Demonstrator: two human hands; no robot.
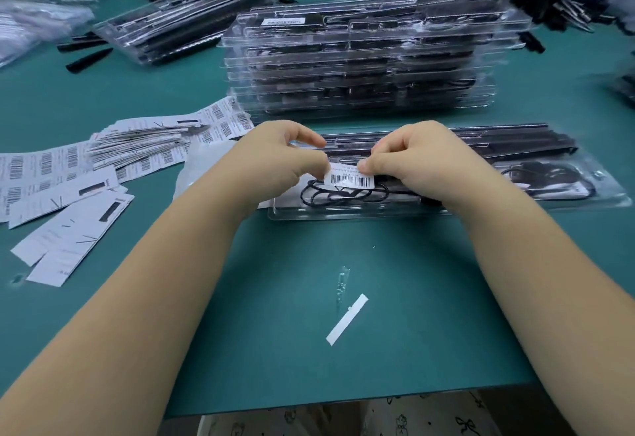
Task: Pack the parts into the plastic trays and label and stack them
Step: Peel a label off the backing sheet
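A clear plastic tray [584, 191] packed with black parts and a coiled black cable lies across the green table in front of me. Over its left end I hold a white barcode label [348, 178]. My left hand [275, 160] pinches the label's left edge. My right hand [415, 157] pinches its right edge. Whether the label touches the tray is unclear. Behind it stands a tall stack of packed trays [360, 61], the top one bearing a label [282, 21].
Barcode label sheets and paper slips [103, 160] spread at the left. Another tray pile [178, 26] sits at back left, loose black parts [556, 9] at back right. A white backing strip [347, 319] lies near the front edge. White devices and cables sit far back.
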